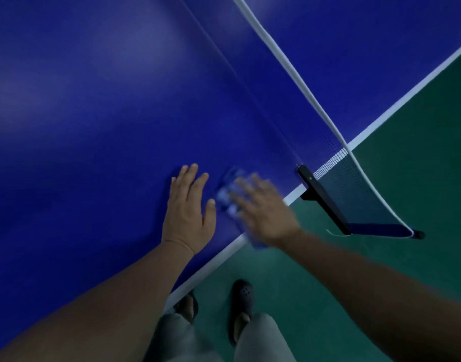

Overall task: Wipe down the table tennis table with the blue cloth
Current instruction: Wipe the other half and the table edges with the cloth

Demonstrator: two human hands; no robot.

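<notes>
The table (pixel 93 126) fills the upper left of the view, its blue top running down to a white edge line (pixel 205 270) that slants from lower left to upper right. The person stands at this side edge, close to the net (pixel 354 184).

The left hand (pixel 188 212) lies flat on the top, palm down, fingers straight and slightly spread, thumb out toward the cloth. It holds nothing.

The cloth (pixel 228 205) lies on the table just to the right of that thumb, near the edge line. It is bunched and smeared by blur. Most of it shows to the left of the right hand (pixel 266 215) and beyond its fingertips; the rest lies under the palm, and a small blue corner shows below the hand at the table's edge. The right hand rests on top of the cloth, palm down. Its fingers look straight and laid over the fabric rather than curled round it, though the blur leaves this unsure.

Right of the hands, a black post (pixel 320 199) clamps the net to the table's side and juts out over the green floor (pixel 407 257). The net's white top band runs up and away across the table.

Below, two dark shoes (pixel 242 293) and grey trousers (pixel 260 340) show on the floor beside the table.
</notes>
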